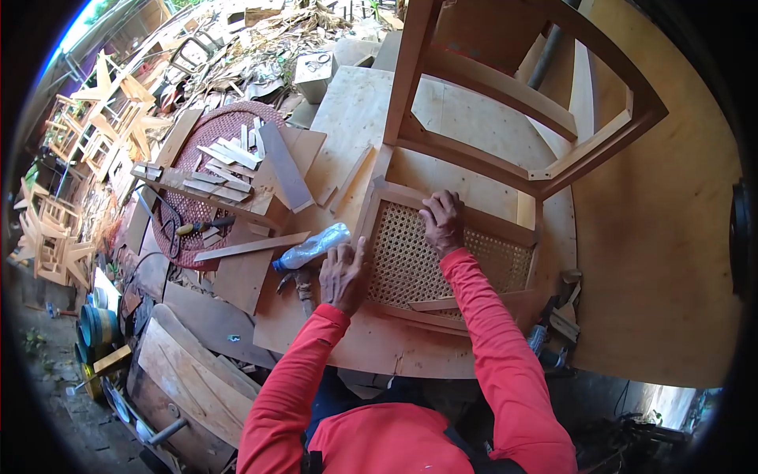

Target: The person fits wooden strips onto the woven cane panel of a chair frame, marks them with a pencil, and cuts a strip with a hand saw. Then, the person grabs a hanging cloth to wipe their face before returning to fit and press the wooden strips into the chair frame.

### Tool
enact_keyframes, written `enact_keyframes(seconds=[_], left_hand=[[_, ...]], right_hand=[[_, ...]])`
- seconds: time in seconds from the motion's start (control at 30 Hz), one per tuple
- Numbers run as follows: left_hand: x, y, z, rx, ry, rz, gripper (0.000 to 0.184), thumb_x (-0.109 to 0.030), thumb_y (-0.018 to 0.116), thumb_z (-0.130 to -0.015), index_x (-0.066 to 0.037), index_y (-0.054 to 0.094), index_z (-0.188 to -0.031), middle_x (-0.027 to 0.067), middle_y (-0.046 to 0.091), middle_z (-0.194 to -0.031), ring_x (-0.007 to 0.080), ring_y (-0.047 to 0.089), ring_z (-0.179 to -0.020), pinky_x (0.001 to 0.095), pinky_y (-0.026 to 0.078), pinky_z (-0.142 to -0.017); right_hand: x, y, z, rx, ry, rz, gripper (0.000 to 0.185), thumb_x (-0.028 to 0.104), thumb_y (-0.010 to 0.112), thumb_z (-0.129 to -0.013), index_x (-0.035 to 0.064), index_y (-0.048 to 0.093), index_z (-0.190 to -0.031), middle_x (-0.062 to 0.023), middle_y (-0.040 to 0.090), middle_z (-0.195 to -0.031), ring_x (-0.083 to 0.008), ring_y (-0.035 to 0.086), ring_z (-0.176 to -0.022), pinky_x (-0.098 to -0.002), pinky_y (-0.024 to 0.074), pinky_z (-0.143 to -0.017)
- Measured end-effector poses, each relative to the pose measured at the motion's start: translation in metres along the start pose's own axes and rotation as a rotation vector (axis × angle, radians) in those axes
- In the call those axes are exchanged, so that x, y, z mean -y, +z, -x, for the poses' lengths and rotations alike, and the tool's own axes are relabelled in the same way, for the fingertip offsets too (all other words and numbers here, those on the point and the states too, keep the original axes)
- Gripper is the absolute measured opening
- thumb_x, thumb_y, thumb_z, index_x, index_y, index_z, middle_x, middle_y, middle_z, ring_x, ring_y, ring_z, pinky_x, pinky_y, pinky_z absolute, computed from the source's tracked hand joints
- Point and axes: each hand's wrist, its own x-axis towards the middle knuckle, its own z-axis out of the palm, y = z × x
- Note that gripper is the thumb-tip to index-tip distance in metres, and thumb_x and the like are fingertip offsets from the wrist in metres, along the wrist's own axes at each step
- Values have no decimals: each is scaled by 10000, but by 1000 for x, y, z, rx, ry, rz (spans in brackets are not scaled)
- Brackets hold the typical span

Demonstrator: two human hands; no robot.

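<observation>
A cane panel [395, 246] framed in wood lies on a plywood surface [426, 359], the seat of a wooden chair whose open backrest [493, 91] rises at 1 o'clock. The right hand [444, 221] of a person in a red long-sleeved shirt bears down at 12 o'clock, fingers curled at the panel's upper edge; whether anything is pinched beneath them cannot be told. The left hand [343, 278] is at 9 o'clock beside the frame's side rail, index finger straighter, the others bent; its grip, if any, is hidden. A thin wooden strip [433, 304] lies across the cane at 6 o'clock.

At 9 o'clock, just beside the left hand, a clear plastic bottle [314, 246] with a blue cap lies above what looks like a hammer [304, 291]. Farther out, toward 10 o'clock, pale wood offcuts [237, 154] are heaped over a round reddish woven piece [213, 130], near a tool with a dark and yellow handle [204, 226]. Star-shaped wooden frames [103, 114] pile up beyond. A large plywood sheet [655, 245] fills 3 o'clock; wood scraps [562, 320] gather at 4 o'clock, and a curved board [185, 367] leans at 8 o'clock.
</observation>
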Motion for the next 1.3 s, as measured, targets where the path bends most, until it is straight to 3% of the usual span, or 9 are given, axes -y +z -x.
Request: enact_keyframes(seconds=[0.23, 0.43, 0.73, 0.87, 1.03, 1.17, 1.3], left_hand=[[-9, 13, 0, -177, -104, 100, 493, -174, 699, -976, -91, 666, -1461, 159, 600, -1129, 376, 589, -1072, 495, 525, -913], [-14, 18, 0, -186, -158, 70, 472, -161, 709, -969, -95, 691, -1436, 161, 610, -1131, 371, 591, -1075, 486, 527, -924], [-22, 13, -5, -134, -264, 106, 537, -124, 740, -912, -192, 697, -1442, 122, 618, -1145, 345, 599, -1069, 476, 553, -897], [-19, 7, -7, -65, -272, 103, 615, -158, 739, -896, -214, 658, -1503, 137, 610, -1139, 349, 593, -1081, 464, 554, -907], [-17, 12, -7, -24, -230, 13, 741, -167, 758, -863, -237, 587, -1580, 154, 581, -1131, 356, 580, -1082, 463, 558, -901], [-17, 11, -9, 19, -235, 2, 750, -191, 765, -849, -235, 591, -1578, 155, 569, -1104, 358, 575, -1066, 470, 562, -878], [-11, 7, -9, 52, -226, 36, 722, -198, 726, -939, -274, 530, -1629, 172, 590, -1148, 381, 605, -1106, 502, 569, -914]], right_hand=[[-14, 9, 1, -32, -38, -88, 262, 63, 845, -792, 97, 709, -1013, -64, 601, -1034, -324, 595, -981, -477, 487, -848], [-15, 9, 3, -22, -54, -75, 272, 62, 847, -782, 90, 703, -1010, -60, 599, -1033, -322, 590, -969, -476, 493, -826], [-15, 8, 4, -1, -74, -62, 277, 63, 844, -788, 81, 714, -1032, -52, 598, -1033, -316, 584, -994, -478, 496, -843], [-11, 7, 6, 35, -106, 77, 293, 65, 773, -813, 57, 732, -1103, -61, 593, -1047, -310, 577, -1017, -470, 496, -862], [-2, 0, 22, 75, -138, 236, 440, 61, 689, -806, 18, 726, -1242, -87, 608, -1125, -309, 577, -1072, -464, 500, -911], [8, -13, 29, 84, -137, 202, 520, 47, 682, -810, 5, 691, -1329, -121, 618, -1244, -332, 585, -1144, -477, 506, -971], [4, -26, 20, 217, -58, 14, 515, 33, 719, -878, -14, 648, -1386, -179, 624, -1304, -390, 592, -1210, -512, 493, -1065]])
